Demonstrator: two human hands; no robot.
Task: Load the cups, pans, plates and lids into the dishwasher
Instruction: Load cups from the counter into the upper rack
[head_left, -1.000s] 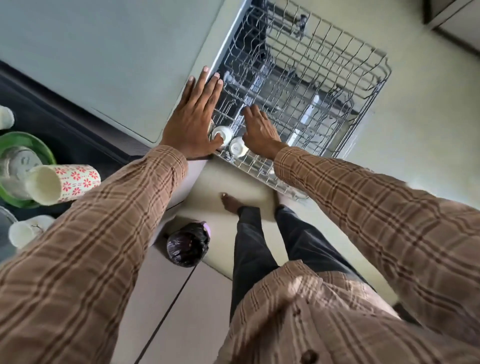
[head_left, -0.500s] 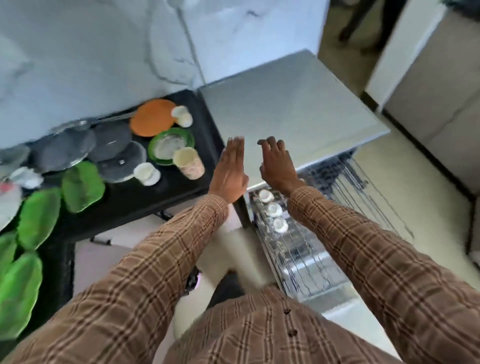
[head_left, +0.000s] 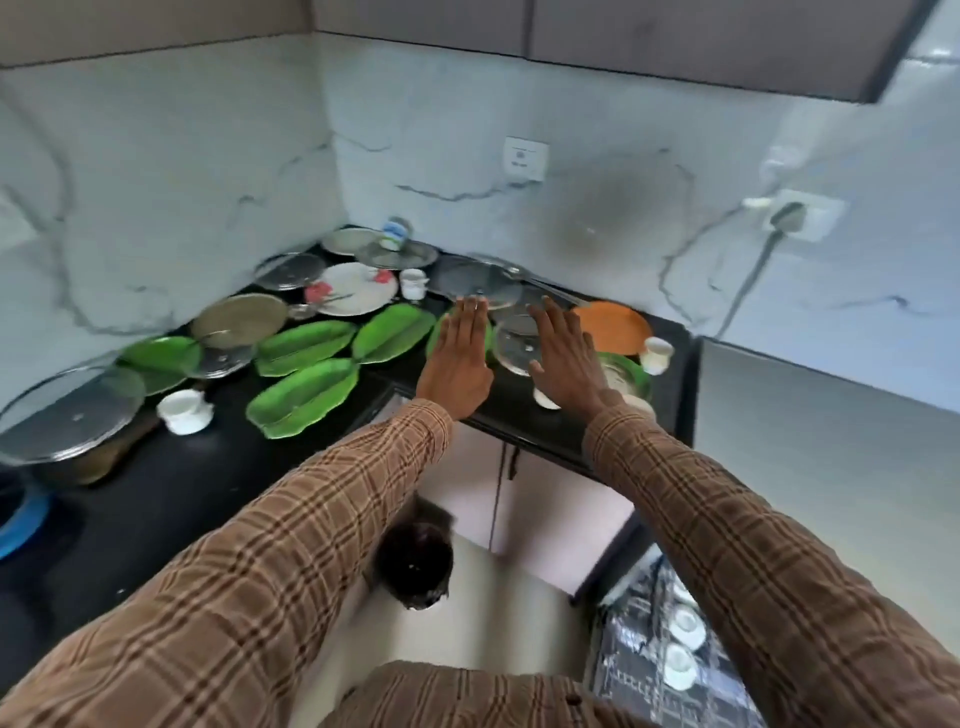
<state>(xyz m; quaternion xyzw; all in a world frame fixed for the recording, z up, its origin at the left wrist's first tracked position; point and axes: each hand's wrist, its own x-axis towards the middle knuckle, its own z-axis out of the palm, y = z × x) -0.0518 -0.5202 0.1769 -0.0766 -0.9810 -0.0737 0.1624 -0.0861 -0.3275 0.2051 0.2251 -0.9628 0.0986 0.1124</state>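
My left hand (head_left: 457, 358) and my right hand (head_left: 563, 353) are stretched out flat over the black counter (head_left: 156, 493), fingers apart, holding nothing. Between them lies a glass lid (head_left: 511, 348). An orange plate (head_left: 613, 327) and a white cup (head_left: 655, 354) sit just right of my right hand. Green leaf-shaped plates (head_left: 304, 345) lie left of my left hand. The dishwasher rack (head_left: 623, 675) at the bottom right holds small white cups (head_left: 685, 626).
More steel lids (head_left: 291, 270), a flowered white plate (head_left: 356, 288), a white cup (head_left: 184, 410) and a lidded pan (head_left: 67, 415) crowd the counter. A dark bag (head_left: 415, 566) lies on the floor below. The dishwasher's grey top (head_left: 831, 441) is at the right.
My view has swung up from the dishwasher rack to the counter. Both hands left the cups in the rack and now reach over the dishes on the counter.
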